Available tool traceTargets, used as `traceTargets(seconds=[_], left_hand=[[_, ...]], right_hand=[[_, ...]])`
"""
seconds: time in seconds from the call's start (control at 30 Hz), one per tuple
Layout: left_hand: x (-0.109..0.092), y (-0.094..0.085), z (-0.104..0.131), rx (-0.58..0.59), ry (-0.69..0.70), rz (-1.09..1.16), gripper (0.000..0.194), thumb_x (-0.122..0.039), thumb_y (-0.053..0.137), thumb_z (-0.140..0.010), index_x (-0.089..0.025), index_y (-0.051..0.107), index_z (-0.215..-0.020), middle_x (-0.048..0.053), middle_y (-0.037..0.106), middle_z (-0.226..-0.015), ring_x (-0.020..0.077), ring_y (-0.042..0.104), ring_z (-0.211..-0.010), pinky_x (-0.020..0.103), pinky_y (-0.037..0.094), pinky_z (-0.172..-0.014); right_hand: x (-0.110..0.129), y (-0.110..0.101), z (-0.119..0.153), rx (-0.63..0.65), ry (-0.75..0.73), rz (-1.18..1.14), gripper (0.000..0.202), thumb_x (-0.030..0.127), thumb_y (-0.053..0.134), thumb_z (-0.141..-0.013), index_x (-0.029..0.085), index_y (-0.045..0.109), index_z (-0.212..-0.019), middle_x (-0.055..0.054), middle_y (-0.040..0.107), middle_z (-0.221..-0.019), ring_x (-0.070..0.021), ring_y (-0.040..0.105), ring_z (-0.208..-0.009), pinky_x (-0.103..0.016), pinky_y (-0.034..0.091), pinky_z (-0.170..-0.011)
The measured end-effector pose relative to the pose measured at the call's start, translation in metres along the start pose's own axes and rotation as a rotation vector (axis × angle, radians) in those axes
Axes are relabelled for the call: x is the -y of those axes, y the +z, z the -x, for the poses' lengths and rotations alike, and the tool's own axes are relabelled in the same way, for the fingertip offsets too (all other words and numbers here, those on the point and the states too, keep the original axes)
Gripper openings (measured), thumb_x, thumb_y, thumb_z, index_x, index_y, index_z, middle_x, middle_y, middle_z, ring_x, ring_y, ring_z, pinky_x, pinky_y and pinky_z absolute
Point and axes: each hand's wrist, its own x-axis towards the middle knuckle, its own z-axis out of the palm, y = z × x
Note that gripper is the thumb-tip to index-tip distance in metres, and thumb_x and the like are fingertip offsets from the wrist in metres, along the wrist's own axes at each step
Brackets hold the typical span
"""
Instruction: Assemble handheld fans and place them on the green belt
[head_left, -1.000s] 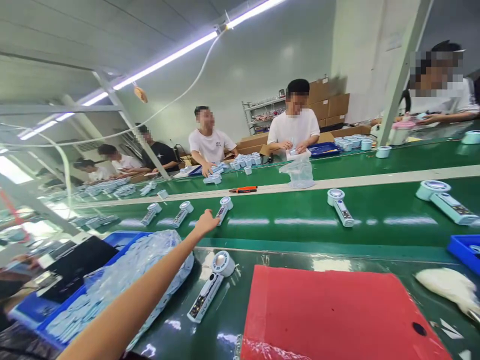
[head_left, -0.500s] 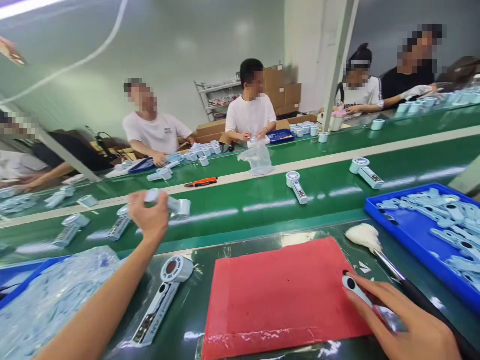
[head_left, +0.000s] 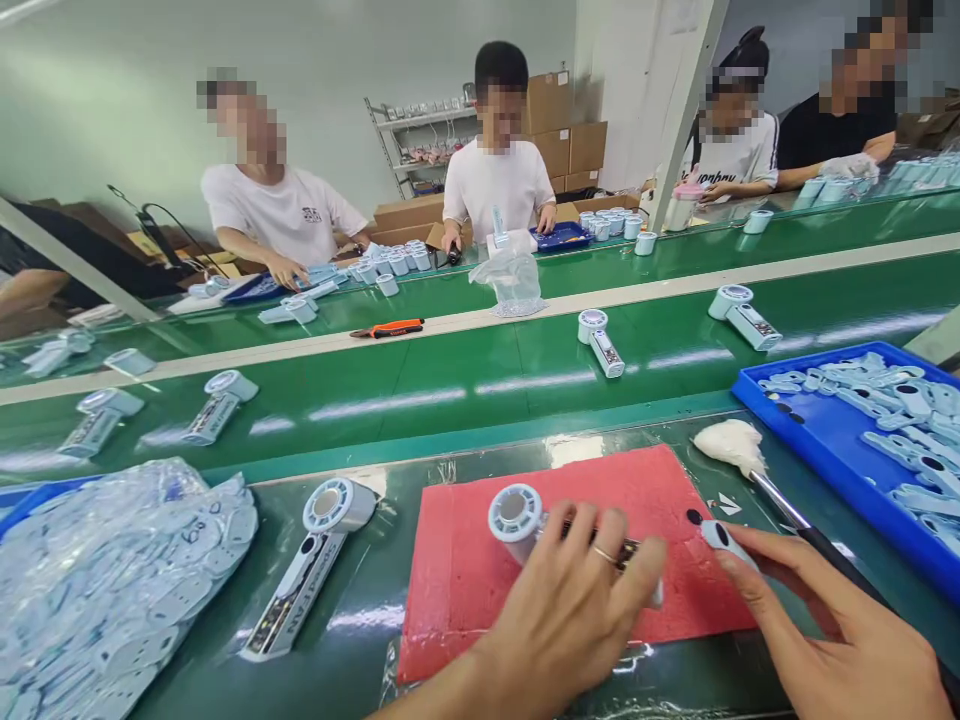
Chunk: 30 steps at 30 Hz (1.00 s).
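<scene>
Blue tray [head_left: 757,402], right edge of frame: filled with pale blue flat cover pieces [head_left: 892,400], loosely heaped. Lower left: clear plastic bag [head_left: 112,570] stuffed with similar pale blue pieces, lying in a second blue tray [head_left: 19,492] of which only a sliver of rim shows. Far side of the belt, centre top: small blue tray [head_left: 559,237] in front of a seated person in a white shirt; contents too small to tell.

Red pad [head_left: 465,590], lower centre, on the green bench. On it lies a handheld fan [head_left: 516,515], round white head toward the left, handle running right. Left hand [head_left: 570,610] lies over the handle, fingers curled loosely around it, ring on one finger; head left uncovered. Right hand [head_left: 832,630], lower right, fingers half closed, pinching a small white cover piece [head_left: 721,540] with a dark hole at the pad's right edge.

Just beyond the right hand: brush [head_left: 727,445] with white bristles, dark handle running down-right under the hand.

Left of the pad, apart from it: another fan unit [head_left: 307,560] lying flat, head up-frame.

Green conveyor belt [head_left: 450,385] across mid-frame carries more fans, spaced out: two at left [head_left: 217,405], one centre [head_left: 600,340], one right [head_left: 742,315]. Orange-handled tool [head_left: 390,328] on the pale strip behind. Crumpled clear bag [head_left: 514,280] just beyond it. Other people sit along the far side with rows of pale blue parts.
</scene>
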Motion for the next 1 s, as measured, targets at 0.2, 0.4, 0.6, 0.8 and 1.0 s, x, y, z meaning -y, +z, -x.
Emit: traceTargets(seconds=[0.2, 0.4, 0.6, 0.8, 1.0], left_hand=[[0.009, 0.002, 0.005, 0.08, 0.099, -0.108, 0.026, -0.018, 0.059, -0.104, -0.012, 0.062, -0.129, 0.005, 0.072, -0.107, 0.0258, 0.066, -0.113, 0.048, 0.043, -0.121], [0.061, -0.004, 0.033, 0.056, -0.174, 0.555, 0.055, -0.036, 0.086, -0.087, -0.026, 0.059, -0.133, 0.005, 0.072, -0.128, 0.0255, 0.068, -0.115, 0.046, 0.054, -0.107], [0.067, 0.022, 0.045, 0.006, -0.255, 0.849, 0.049, -0.034, 0.089, -0.085, -0.023, 0.063, -0.125, 0.005, 0.07, -0.114, 0.0212, 0.069, -0.105, 0.032, 0.056, -0.09], [0.064, 0.023, 0.047, 0.008, -0.248, 0.813, 0.042, -0.035, 0.086, -0.088, -0.023, 0.062, -0.12, 0.006, 0.069, -0.115, 0.0222, 0.067, -0.102, 0.032, 0.054, -0.086], [0.061, 0.021, 0.047, 0.017, -0.287, 0.767, 0.037, -0.027, 0.084, -0.087, -0.025, 0.062, -0.116, 0.003, 0.068, -0.114, 0.0207, 0.066, -0.101, 0.029, 0.054, -0.082]], right_hand=[[0.005, 0.001, -0.007, -0.004, -0.081, 0.023, 0.031, 0.057, 0.063, -0.103, 0.031, 0.076, -0.115, 0.001, 0.076, -0.118, -0.0179, 0.076, -0.103, -0.025, 0.06, -0.089], [0.043, 0.018, -0.016, 0.134, -0.356, -0.058, 0.013, 0.039, 0.065, -0.105, 0.029, 0.074, -0.105, 0.001, 0.073, -0.102, -0.012, 0.073, -0.087, -0.02, 0.058, -0.078], [0.069, 0.029, -0.032, 0.384, -0.43, -0.078, 0.014, 0.032, 0.062, -0.106, 0.027, 0.071, -0.097, 0.0, 0.068, -0.092, -0.0104, 0.065, -0.073, -0.02, 0.053, -0.064], [0.061, 0.036, -0.038, 0.669, -0.445, -0.06, 0.025, 0.031, 0.054, -0.109, 0.024, 0.072, -0.092, -0.002, 0.065, -0.09, -0.013, 0.063, -0.075, -0.026, 0.049, -0.065], [0.068, 0.033, -0.049, 0.834, -0.349, -0.057, 0.024, 0.029, 0.058, -0.106, 0.023, 0.075, -0.089, -0.001, 0.065, -0.087, -0.0122, 0.062, -0.074, -0.025, 0.047, -0.064]])
